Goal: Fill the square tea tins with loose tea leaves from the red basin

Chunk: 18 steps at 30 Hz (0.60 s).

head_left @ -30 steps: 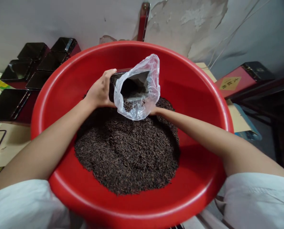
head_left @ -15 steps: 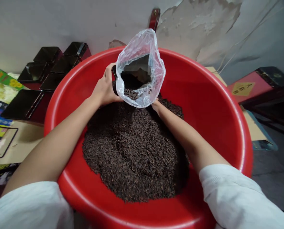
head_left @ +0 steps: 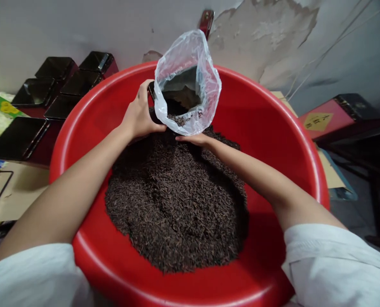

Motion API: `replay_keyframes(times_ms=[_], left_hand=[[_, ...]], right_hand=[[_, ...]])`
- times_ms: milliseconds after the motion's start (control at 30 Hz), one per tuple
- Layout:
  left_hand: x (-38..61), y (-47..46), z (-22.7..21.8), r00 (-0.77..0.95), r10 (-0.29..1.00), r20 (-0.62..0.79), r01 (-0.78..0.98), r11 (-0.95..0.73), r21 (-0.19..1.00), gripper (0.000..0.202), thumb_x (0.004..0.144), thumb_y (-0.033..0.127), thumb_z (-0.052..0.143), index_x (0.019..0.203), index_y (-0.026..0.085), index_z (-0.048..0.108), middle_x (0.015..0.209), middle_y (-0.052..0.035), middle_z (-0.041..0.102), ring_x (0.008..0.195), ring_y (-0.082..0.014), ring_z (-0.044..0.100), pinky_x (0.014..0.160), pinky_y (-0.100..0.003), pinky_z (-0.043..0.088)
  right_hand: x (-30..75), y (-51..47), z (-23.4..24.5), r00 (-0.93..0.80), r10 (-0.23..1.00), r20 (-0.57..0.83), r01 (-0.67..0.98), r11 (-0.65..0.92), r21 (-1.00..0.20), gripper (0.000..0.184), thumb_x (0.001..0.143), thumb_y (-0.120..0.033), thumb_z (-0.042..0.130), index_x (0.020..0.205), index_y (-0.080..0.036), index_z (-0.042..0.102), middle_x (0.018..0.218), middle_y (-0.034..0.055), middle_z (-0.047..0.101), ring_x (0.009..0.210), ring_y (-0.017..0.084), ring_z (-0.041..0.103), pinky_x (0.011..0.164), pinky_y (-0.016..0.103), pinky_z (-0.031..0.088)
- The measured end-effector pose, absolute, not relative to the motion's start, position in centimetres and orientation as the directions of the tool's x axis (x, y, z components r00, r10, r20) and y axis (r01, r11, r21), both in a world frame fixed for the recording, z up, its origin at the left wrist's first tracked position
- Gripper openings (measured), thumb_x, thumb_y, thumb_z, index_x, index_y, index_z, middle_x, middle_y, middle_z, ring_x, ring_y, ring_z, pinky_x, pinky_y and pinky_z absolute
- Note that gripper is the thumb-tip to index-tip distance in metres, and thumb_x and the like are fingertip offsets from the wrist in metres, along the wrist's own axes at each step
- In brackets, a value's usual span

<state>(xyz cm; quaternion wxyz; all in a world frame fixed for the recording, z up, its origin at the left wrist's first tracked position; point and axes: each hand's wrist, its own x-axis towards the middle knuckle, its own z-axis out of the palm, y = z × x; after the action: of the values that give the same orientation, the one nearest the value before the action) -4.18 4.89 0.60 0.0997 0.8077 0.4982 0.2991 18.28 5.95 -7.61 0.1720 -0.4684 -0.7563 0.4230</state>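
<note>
A dark tin [head_left: 151, 90] lined with a clear plastic bag [head_left: 211, 91] is tilted over the heap of dark loose-leaf tea [head_left: 177, 196], its mouth facing me. Some tea lies inside the bag near the lower lip. My left hand [head_left: 142, 113] grips the tin's left side, thumb along the bottom edge and fingers around the far side. Under the bag's lower lip, my right hand [head_left: 196, 139] supports the tin from below, one digit pointing left; its other fingers are hidden. The tea sits in a big red plastic basin [head_left: 273, 128].
Several dark, open-topped tins [head_left: 19, 136] stand left of the basin on a pale board [head_left: 27, 183]. A pink box with a yellow label [head_left: 318, 121] lies at the right. Behind the basin is a peeling wall [head_left: 257, 38], with a dark red strip [head_left: 206, 21] against it.
The lined tin has risen slightly. My right hand has moved left beneath its mouth, so more of the hand shows. My left hand keeps its hold. The view has shifted a little.
</note>
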Motion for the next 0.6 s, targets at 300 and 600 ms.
replay_keyframes(times_ms=[300, 600], left_hand=[[-4.5, 5.0, -0.1, 0.316, 0.857, 0.408, 0.717, -0.497, 0.489, 0.106, 0.048, 0.054, 0.077, 0.132, 0.022, 0.020, 0.143, -0.0098, 0.038, 0.120, -0.0320, 0.049, 0.093, -0.052, 0.049], [-3.4, 3.0, 0.2, 0.342, 0.854, 0.392, 0.753, -0.498, 0.429, 0.099, 0.053, 0.046, 0.074, 0.135, 0.019, 0.026, 0.145, -0.0161, 0.036, 0.115, -0.0392, 0.056, 0.091, -0.046, 0.052]], right_hand=[[17.5, 1.5, -5.0, -0.713, 0.620, -0.329, 0.417, -0.002, -0.909, 0.096, 0.048, -0.042, 0.081, 0.132, -0.010, 0.046, 0.136, 0.0142, 0.052, 0.123, 0.027, 0.052, 0.113, 0.043, 0.034], [15.9, -1.7, -3.5, -0.819, 0.537, -0.200, 0.386, 0.258, -0.886, 0.103, 0.038, -0.047, 0.086, 0.129, -0.015, 0.050, 0.136, 0.0125, 0.051, 0.134, 0.031, 0.038, 0.118, 0.047, 0.022]])
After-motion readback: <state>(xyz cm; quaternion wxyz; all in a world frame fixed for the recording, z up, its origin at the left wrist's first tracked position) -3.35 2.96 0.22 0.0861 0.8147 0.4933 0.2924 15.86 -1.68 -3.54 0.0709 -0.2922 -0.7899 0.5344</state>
